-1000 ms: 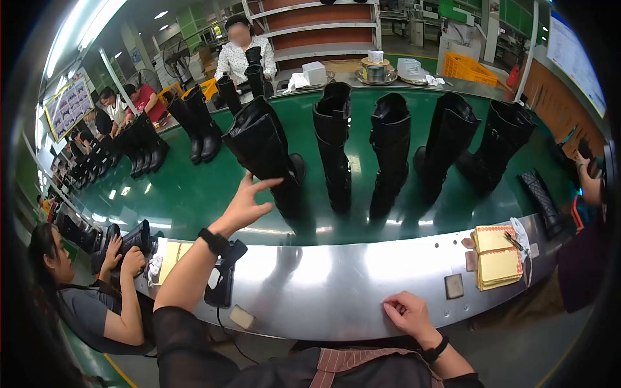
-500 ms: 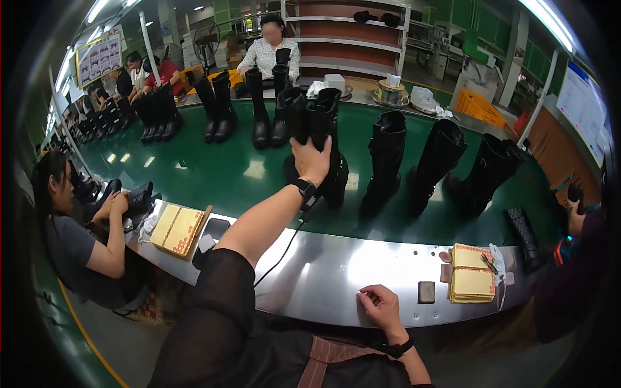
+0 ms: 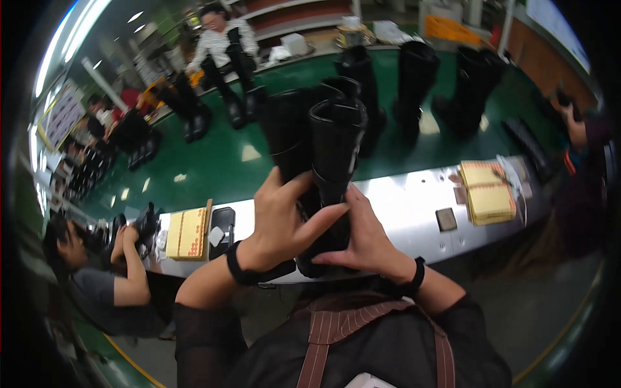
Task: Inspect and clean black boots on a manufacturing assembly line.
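Observation:
A pair of tall black boots (image 3: 336,145) stands upright close in front of me, over the steel ledge (image 3: 404,200). My left hand (image 3: 275,220) grips the shafts from the left, fingers spread round them and thumb across the front. Lower down, my right hand (image 3: 372,236) clasps the right boot's side, its thumb in front and its fingertips partly hidden behind. The boots' feet are mostly hidden by my hands.
More black boots (image 3: 414,81) stand along the green conveyor (image 3: 272,155). Yellow card stacks (image 3: 488,197) (image 3: 187,233) and a dark square block (image 3: 446,220) lie on the ledge. Co-workers sit at left (image 3: 97,284), across (image 3: 223,42) and at right (image 3: 572,129).
My left hand has brought the pair of boots from the green conveyor toward me, over the ledge. My right hand has risen from the ledge's front edge and taken hold too. The view has tilted.

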Motion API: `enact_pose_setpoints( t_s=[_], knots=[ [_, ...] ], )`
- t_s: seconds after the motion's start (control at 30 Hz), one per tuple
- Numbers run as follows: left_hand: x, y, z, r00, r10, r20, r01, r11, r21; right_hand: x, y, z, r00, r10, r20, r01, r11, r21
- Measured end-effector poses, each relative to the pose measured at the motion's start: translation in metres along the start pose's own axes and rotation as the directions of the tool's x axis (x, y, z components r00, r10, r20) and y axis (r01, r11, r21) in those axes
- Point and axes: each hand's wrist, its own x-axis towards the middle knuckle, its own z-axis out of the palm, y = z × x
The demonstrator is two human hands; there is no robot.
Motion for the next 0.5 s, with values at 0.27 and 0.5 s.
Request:
enact_pose_setpoints(
  t_s=[0.27,0.5],
  knots=[
    [-0.036,-0.012,0.016,0.986,0.07,-0.152,-0.048,0.988,0.145,-0.043,0.016,-0.016,0.955,0.139,-0.263,-0.093,0.979,0.18],
    [-0.032,-0.027,0.031,0.891,0.015,-0.454,0.073,0.982,0.175,-0.08,0.052,-0.061,0.778,0.296,-0.554,-0.224,0.955,0.195]
  ],
)
